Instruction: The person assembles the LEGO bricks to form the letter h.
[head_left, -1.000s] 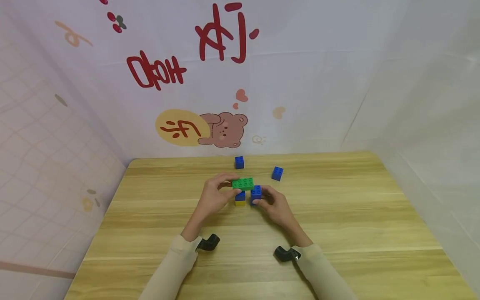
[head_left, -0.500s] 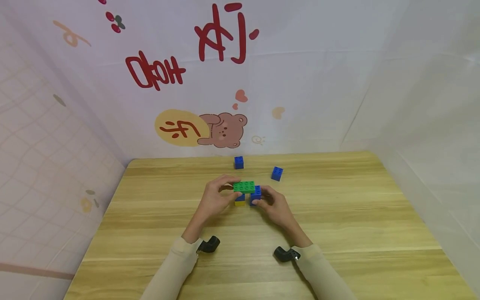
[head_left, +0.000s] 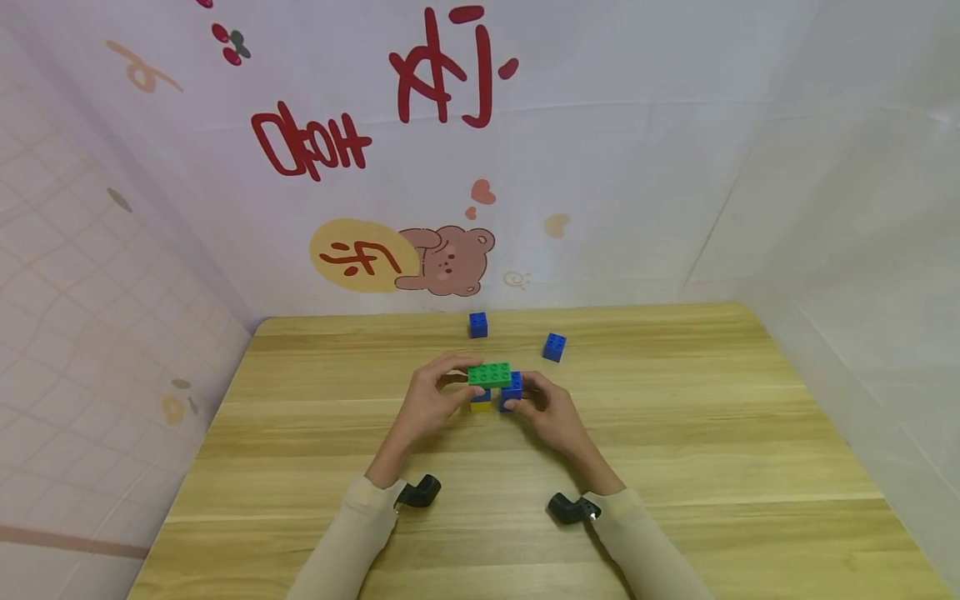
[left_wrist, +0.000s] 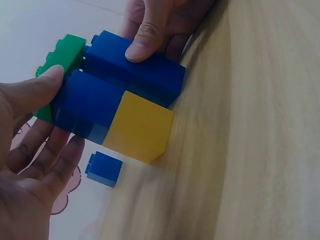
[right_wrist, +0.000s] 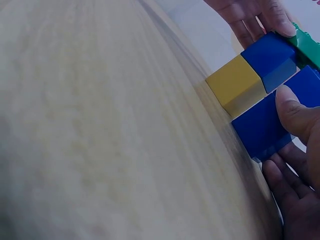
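My left hand (head_left: 433,398) pinches a long green brick (head_left: 489,375) by its left end, studs up. Beneath it is a blue brick (left_wrist: 89,102) that sits on a yellow brick (left_wrist: 140,127). Beside them stands an upright blue block (left_wrist: 132,65), which my right hand (head_left: 553,410) grips between thumb and fingers. The green brick spans both columns from above. In the left wrist view, studs of the right blue block show in a narrow gap below it. Whether it is pressed onto the left column I cannot tell.
Two loose blue bricks lie farther back, one small brick (head_left: 478,325) near the rear edge and another blue brick (head_left: 555,347) to its right. The wooden table (head_left: 675,417) ends at a printed cloth wall (head_left: 615,167).
The green brick in my left hand has come down slightly and shifted a little right, covering more of the right blue block. My right hand has stayed in place.
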